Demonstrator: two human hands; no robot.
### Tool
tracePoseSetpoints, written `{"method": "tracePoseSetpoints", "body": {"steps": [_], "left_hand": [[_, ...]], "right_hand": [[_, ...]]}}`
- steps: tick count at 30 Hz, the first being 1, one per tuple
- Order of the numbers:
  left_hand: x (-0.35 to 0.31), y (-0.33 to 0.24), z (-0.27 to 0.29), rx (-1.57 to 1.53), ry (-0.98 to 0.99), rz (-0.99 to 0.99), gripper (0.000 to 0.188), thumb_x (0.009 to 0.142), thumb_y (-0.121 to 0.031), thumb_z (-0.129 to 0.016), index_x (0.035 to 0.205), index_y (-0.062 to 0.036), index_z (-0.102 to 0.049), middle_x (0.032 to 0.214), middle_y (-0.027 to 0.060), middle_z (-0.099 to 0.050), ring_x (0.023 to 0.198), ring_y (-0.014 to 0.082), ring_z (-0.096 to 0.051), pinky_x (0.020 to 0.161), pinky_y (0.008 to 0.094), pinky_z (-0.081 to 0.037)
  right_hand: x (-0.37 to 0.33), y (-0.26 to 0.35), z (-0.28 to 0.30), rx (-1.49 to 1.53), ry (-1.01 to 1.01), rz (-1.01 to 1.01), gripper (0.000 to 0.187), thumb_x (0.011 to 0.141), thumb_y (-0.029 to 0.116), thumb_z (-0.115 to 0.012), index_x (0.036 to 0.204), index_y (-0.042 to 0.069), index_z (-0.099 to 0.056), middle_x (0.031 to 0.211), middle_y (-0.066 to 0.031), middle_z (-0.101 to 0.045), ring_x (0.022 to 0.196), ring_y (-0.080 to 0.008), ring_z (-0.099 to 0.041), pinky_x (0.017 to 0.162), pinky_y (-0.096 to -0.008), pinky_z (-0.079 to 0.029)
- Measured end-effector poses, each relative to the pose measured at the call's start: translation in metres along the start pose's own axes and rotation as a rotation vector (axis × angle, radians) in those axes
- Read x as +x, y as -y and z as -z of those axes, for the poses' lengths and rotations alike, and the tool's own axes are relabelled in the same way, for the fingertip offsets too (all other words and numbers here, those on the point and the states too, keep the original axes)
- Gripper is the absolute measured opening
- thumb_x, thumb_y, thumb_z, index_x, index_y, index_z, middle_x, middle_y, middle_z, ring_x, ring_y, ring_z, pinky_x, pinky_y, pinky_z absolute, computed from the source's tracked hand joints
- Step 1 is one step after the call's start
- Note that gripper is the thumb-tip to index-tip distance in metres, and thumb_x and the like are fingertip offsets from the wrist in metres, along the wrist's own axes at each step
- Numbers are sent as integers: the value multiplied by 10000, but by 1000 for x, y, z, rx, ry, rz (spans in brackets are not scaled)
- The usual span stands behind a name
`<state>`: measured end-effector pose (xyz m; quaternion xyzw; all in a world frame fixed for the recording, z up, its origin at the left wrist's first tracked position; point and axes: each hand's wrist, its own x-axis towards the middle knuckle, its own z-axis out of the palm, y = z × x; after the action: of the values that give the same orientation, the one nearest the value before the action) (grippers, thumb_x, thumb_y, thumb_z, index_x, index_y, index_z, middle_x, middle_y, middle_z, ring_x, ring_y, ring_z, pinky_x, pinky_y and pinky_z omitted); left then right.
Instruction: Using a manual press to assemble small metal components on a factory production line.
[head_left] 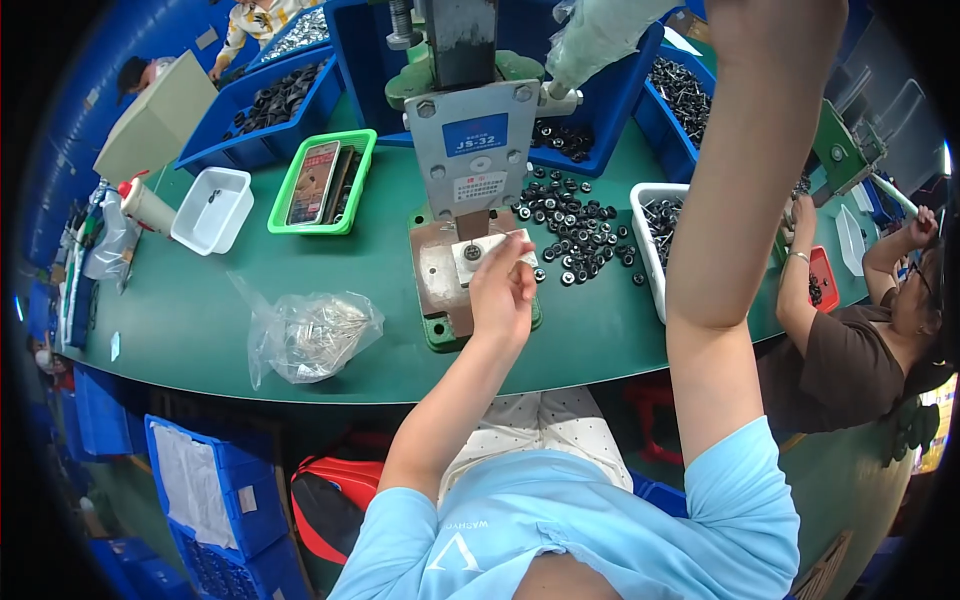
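A bench press (470, 150) with a grey front plate stands before me on a green base. A small dark round part (473, 252) sits on the pale metal block (463, 270) under its ram. My left hand (503, 290) is at the right side of this block, close to the part. Its fingers are partly bent and apart, with nothing visible in them. My right arm reaches up past the press, beside a plastic-wrapped lever (600, 45). Only the base of my right hand (775, 15) shows at the top edge; its fingers are out of frame.
Loose black round parts (580, 230) lie right of the press, near a white tray of metal pieces (655, 225). Leftward are a bag of metal pins (318, 335), a green basket with a phone (325, 185) and a white tray (212, 210). A co-worker (850, 340) sits at right.
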<state>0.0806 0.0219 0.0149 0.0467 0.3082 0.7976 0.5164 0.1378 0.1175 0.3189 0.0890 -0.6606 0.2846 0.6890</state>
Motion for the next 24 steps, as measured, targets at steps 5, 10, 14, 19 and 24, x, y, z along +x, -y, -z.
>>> {"method": "tracePoseSetpoints", "body": {"steps": [5, 10, 14, 19, 24], "left_hand": [[-63, -13, 21, 445, 88, 142, 211, 888, -157, -617, 1018, 9, -608, 854, 77, -632, 492, 62, -467, 388, 190, -336], [-50, -53, 51, 610, 32, -114, 175, 895, -147, -608, 950, 17, -639, 787, 80, -639, 471, 60, -486, 390, 183, -366], [-31, -57, 53, 851, 36, -303, 164, 899, -138, -606, 948, 15, -641, 757, 60, -639, 491, 54, -509, 391, 179, -368], [-7, -41, 48, 1087, 47, -529, 148, 893, -123, -610, 929, 16, -646, 724, 35, -636, 501, 55, -529, 401, 177, -381], [1, -47, 36, 931, -16, -394, 168, 897, -148, -613, 920, 16, -642, 721, 51, -626, 492, 45, -512, 391, 172, -376]], "right_hand": [[-114, -37, 48, -253, -152, -191, 192, 862, 179, -630, 983, 34, -597, 873, -56, -612, 742, -145, -572, 674, -266, -458], [-279, -64, 46, -546, 373, -771, 161, 788, 183, -695, 899, 68, -687, 906, -27, -623, 829, -173, -528, 796, -299, -428], [-297, -58, 2, -555, 450, -613, 130, 738, 155, -730, 857, 105, -730, 940, -50, -647, 895, -214, -512, 844, -323, -412], [-262, -45, 67, -697, 33, -598, 75, 794, 60, -684, 854, 71, -729, 853, -67, -689, 828, -169, -589, 762, -288, -465], [-228, -30, 200, -1350, 13, -524, 134, 789, 150, -703, 902, 80, -721, 884, -60, -676, 862, -196, -553, 800, -314, -442]]}}
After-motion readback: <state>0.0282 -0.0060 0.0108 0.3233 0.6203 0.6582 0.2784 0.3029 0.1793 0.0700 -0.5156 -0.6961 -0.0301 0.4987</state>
